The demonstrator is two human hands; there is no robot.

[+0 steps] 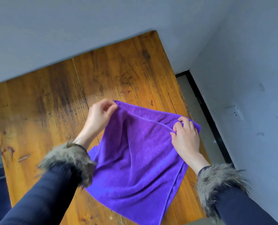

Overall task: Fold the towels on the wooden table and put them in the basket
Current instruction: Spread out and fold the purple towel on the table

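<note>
Over wooden table (42, 101) — purple towel (135, 156) hangs below both hands' grip.

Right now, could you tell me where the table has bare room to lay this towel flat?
Bare wood lies between the left hand and the table's far wall edge. The right side, under the purple towel and right hand, is taken.

Plain home room: worn wooden table (57, 98), grey walls (248, 62), wall socket (235, 113).

Left hand (101, 117), right hand (186, 137) both pinching
</note>
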